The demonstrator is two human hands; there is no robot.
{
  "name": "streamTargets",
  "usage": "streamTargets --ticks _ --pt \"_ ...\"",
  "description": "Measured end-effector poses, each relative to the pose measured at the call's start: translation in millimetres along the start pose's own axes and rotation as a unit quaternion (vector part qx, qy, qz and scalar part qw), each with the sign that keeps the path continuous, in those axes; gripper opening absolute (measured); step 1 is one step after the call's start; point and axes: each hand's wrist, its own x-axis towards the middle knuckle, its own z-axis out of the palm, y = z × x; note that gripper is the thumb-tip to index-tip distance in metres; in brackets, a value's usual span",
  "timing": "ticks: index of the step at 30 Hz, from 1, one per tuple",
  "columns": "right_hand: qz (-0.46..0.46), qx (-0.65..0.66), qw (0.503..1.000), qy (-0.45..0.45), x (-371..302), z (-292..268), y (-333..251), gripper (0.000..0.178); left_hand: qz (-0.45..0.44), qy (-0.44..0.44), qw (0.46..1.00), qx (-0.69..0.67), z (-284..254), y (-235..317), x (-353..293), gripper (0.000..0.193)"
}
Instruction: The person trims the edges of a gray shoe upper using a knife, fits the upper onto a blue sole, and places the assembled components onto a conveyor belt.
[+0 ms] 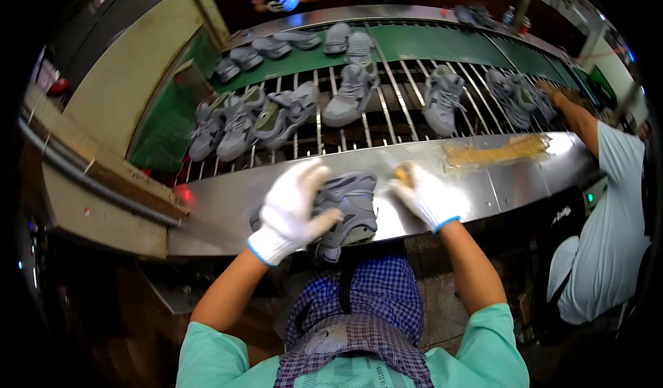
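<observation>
My left hand [293, 208], in a white knit glove with a blue cuff, grips a grey shoe [356, 205] from its left side, thumb pressed against it. The shoe lies tilted at the front edge of the metal ledge, partly hidden by the glove. A bit of grey also shows left of that glove; I cannot tell whether it belongs to the same shoe. To the right of the shoe, apart from it, my right hand [423, 196] is closed on a small yellow-handled tool [402, 175]. The tool's far end is blurred.
Beyond the metal ledge [235, 198], several grey sneakers [352, 91] stand on a roller conveyor with a green belt [442, 46] behind it. Dried yellow residue [494, 151] coats the ledge. A co-worker's arm [579, 119] reaches in at right; two people work across the line.
</observation>
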Motion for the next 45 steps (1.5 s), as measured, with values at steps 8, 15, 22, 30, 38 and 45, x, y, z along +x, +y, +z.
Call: streamTargets --ticks 8,15,22,30,38,45 --pt "-0.073 0.204 0.975 -0.055 20 37 -32 0.048 -0.333 0.102 0.906 -0.240 17 -63 -152 0.107" --pt "-0.053 0.135 0.961 -0.235 -96 52 -49 0.064 -0.397 0.123 0.847 -0.331 4 -70 -105 0.040" --pt "0.013 0.269 0.928 -0.258 -193 72 -67 0.082 -0.382 0.029 0.786 -0.486 30 -23 -80 0.022" --pt "0.094 0.451 0.837 -0.295 -173 87 -65 0.079 -0.338 0.002 0.777 -0.531 51 -37 -76 0.025" --pt "0.047 0.515 0.786 -0.338 -151 108 -49 0.078 -0.339 0.044 0.754 -0.561 49 -33 -88 0.024" --pt "0.116 0.418 0.759 -0.485 -139 78 -65 0.114 -0.357 0.054 0.784 -0.505 45 -29 -91 0.026"
